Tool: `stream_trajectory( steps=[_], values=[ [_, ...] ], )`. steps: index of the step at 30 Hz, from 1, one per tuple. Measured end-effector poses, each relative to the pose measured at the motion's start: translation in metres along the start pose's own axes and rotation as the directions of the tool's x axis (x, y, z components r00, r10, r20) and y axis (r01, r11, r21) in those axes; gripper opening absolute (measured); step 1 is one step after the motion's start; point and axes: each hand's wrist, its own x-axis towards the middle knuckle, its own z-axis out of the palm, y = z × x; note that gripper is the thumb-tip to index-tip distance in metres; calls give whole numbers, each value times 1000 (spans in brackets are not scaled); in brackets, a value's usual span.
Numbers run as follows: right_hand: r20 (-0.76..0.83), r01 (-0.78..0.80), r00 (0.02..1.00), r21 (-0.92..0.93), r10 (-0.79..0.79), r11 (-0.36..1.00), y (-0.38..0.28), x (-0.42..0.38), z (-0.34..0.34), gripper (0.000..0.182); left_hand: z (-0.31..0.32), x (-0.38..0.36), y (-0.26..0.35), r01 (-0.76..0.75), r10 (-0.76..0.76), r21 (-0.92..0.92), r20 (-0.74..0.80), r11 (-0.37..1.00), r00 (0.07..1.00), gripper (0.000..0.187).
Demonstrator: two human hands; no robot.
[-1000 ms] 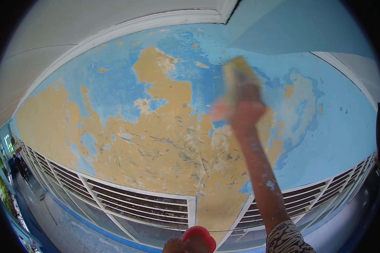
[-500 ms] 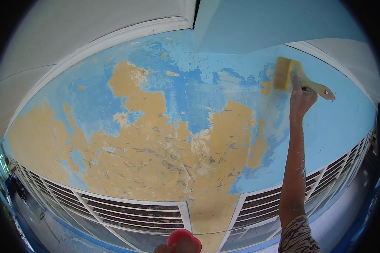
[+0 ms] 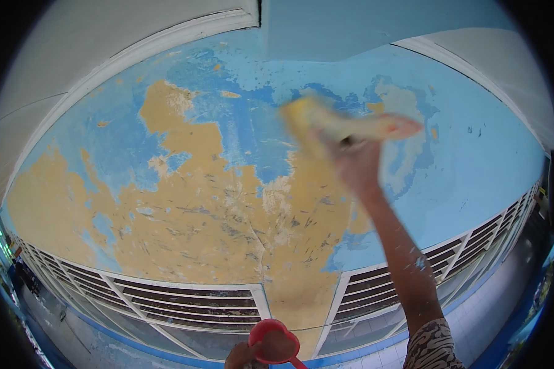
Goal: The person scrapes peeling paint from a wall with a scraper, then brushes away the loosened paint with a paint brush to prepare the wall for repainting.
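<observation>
My right hand (image 3: 358,167) is raised in front of the wall, its fingers wrapped round the handle of a wide paintbrush (image 3: 378,127). The brush is smeared by motion, with its bristle end toward the left and the handle end toward the right. Behind it, the wall (image 3: 197,227) shows peeled tan patches among light and darker blue paint. Low in the view, my left hand (image 3: 243,355) grips the side of a red plastic dipper (image 3: 276,341), whose open top faces up and whose handle points down to the right. The dipper's contents look brownish.
White-framed louvred windows (image 3: 184,305) run along the lower wall on both sides. White moulding (image 3: 178,27) edges the ceiling, and a pale blue beam (image 3: 375,31) crosses at the top. Far below lies a tiled floor (image 3: 474,332).
My right hand has swept left and slightly down with the paintbrush, turning it. The dipper in my left hand has come further into view, its handle now showing. The view has shifted slightly.
</observation>
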Motion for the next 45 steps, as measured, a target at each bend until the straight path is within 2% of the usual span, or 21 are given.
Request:
stream_trajectory(
  steps=[2, 4, 5, 6, 7, 9, 10, 15, 18, 20, 23, 25, 28, 30, 32, 33, 35, 37, 40, 42, 45],
  values=[
    [-181, 38, 981, -148, -65, 988, 6, 47, -46, 22, 1, -12, 6, -38, 31, -124, -51, 992, 998, 71],
    [-350, -4, 924, -418, -156, 909, 6, 67, -87, 17, 4, -9, -8, 69, -69, 8, -3, 998, 998, 70],
    [-345, 1, 926, -404, -154, 915, 7, 68, -85, 17, 2, -11, -10, 75, -76, -4, -13, 997, 997, 70],
    [-349, 157, 847, -559, -402, 814, 7, 66, -82, 16, 1, -17, -11, 85, -85, -17, 10, 996, 996, 71],
    [-309, 273, 717, -700, -625, 660, 8, 61, -79, 17, 1, -20, -12, 95, -94, -28, 36, 995, 995, 71],
    [-3, 393, 702, -832, -712, 391, 27, 33, -45, 20, 3, -23, -16, 95, -95, -27, 26, 995, 995, 71],
    [192, 416, 776, -871, -600, 259, 26, 1, -20, 27, 2, -23, -17, 86, -86, -17, 17, 996, 996, 71],
    [531, 737, 673, -429, -515, 522, 6, -91, 85, 46, 12, -10, -26, 57, -57, -11, -10, 998, 998, 71],
    [472, 607, 755, -238, -456, 758, -4, -59, 95, 43, 6, -18, -14, 58, -58, -30, -7, 998, 998, 70],
    [320, 472, 865, -264, -386, 841, 1, -13, 100, 42, 7, -25, 4, 63, -63, -41, 17, 997, 998, 70],
    [248, 530, 847, -466, -471, 708, -16, 32, 111, 44, 12, -29, 5, 78, -78, -35, 21, 996, 997, 70],
    [293, 726, 635, -541, -714, 424, -24, 34, 129, 40, 17, -29, 0, 40, -37, -66, 46, 997, 998, 70],
    [348, 795, 536, -514, -769, 322, -18, 19, 148, 36, 24, -28, -6, 52, -49, -58, 55, 997, 997, 70],
    [454, 830, 532, -446, -714, 335, -7, -21, 159, 36, 25, -30, -9, 66, -63, -68, 46, 995, 997, 71],
    [746, 942, 336, -264, -575, 208, -1, -54, 161, 36, 28, -35, -14, 80, -77, -75, 42, 994, 996, 71],
    [742, 944, 330, -256, -583, 209, -4, -51, 164, 36, 28, -34, -16, 96, -95, -81, 19, 992, 995, 72],
    [586, 686, 669, -250, -457, 684, -20, -31, 164, 31, 29, -37, -18, 121, -122, -103, -7, 987, 993, 72],
    [342, 509, 854, -399, -391, 763, -34, 25, 160, 13, 19, -44, -16, 58, -61, -67, -40, 996, 997, 72],
    [186, 459, 880, -570, -437, 681, -35, 75, 166, 29, -11, -52, -15, 60, -62, -32, -80, 998, 995, 74],
    [155, 628, 637, -673, -755, 391, -40, 80, 179, 34, -43, -62, -13, 29, -32, -30, -124, 999, 992, 71],
    [269, 676, 631, -652, -728, 345, -21, 49, 227, 29, -105, -76, -2, -88, 98, 92, -112, 992, 989, 66]
  ],
)
